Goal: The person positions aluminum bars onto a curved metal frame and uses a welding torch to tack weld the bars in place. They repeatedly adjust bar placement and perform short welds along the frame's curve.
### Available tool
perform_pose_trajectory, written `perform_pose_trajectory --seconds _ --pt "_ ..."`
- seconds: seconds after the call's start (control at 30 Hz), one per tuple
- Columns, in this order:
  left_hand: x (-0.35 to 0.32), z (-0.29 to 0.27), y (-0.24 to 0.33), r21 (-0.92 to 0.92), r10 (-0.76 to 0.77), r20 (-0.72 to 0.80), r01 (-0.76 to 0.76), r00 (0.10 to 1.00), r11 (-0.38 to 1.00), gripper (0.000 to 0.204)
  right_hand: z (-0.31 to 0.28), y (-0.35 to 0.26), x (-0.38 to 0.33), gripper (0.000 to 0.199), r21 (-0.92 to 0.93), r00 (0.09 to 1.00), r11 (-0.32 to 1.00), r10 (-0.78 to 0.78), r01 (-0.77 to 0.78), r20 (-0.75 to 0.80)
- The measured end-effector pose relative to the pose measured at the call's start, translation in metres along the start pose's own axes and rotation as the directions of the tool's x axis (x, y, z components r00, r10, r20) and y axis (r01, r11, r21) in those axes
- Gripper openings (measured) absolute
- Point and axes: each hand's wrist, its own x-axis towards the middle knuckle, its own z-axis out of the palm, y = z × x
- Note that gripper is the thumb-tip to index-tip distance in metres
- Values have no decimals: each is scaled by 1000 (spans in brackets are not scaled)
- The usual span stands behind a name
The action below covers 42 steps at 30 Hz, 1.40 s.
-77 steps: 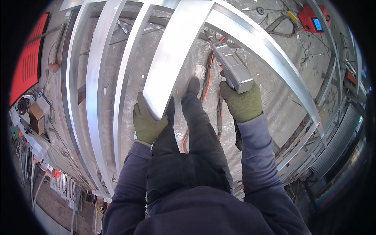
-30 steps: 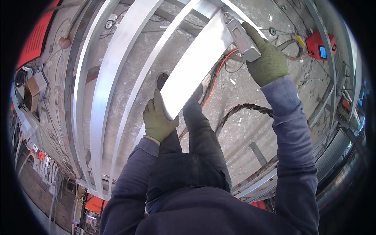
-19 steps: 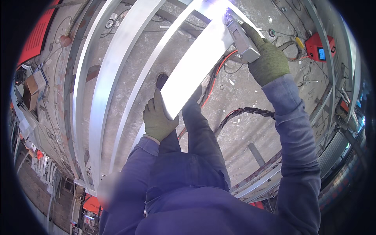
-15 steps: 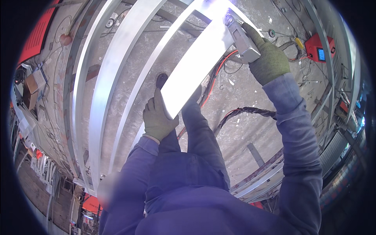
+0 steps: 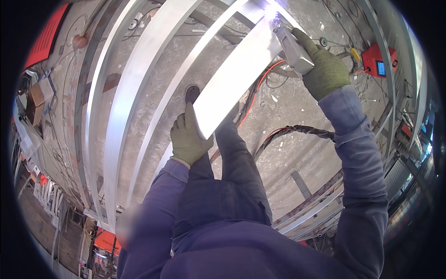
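My right hand [image 5: 327, 69], in an olive-green glove, is closed round a boxy grey welding gun [image 5: 296, 55]. A bright violet-white spark [image 5: 270, 11] burns just past the gun's tip, at the far end of a wide, flat-sided metal bar [image 5: 234, 76]. That bar meets a long metal rail there, and glare washes out its surface. At the bar's near end is my gloved left hand [image 5: 189, 139], its fingers along the left edge and the thumb at the lower corner, gripping it.
Long curved metal bars [image 5: 134, 88] run along the left. A red machine with a small screen [image 5: 378, 60] stands at the right. Dark-wrapped cables [image 5: 297, 131] and an orange hose [image 5: 251, 104] cross the littered floor. A cardboard box [image 5: 41, 96] is far left.
My right hand and the welding gun have shifted slightly right and nearer. The glare round the spark has shrunk, showing more of the joint. My left hand keeps its grip.
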Motion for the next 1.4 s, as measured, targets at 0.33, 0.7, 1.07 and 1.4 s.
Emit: perform_pose_trajectory --seconds 0.33,0.7,1.07,1.4 --pt "-1 5 -3 74 18 -30 -16 999 997 130 -3 4 -8 80 27 999 999 -27 27 -29" --pt "1 2 -1 43 1 4 -1 1000 999 134 1 15 -14 86 18 999 999 -40 41 -31" --pt "1 0 0 16 -19 35 18 999 1000 135 -2 18 -18 95 1 999 1000 28 -28 46" --pt "2 -1 2 29 -39 53 37 998 999 135 -6 20 -26 95 22 997 999 47 -48 61"
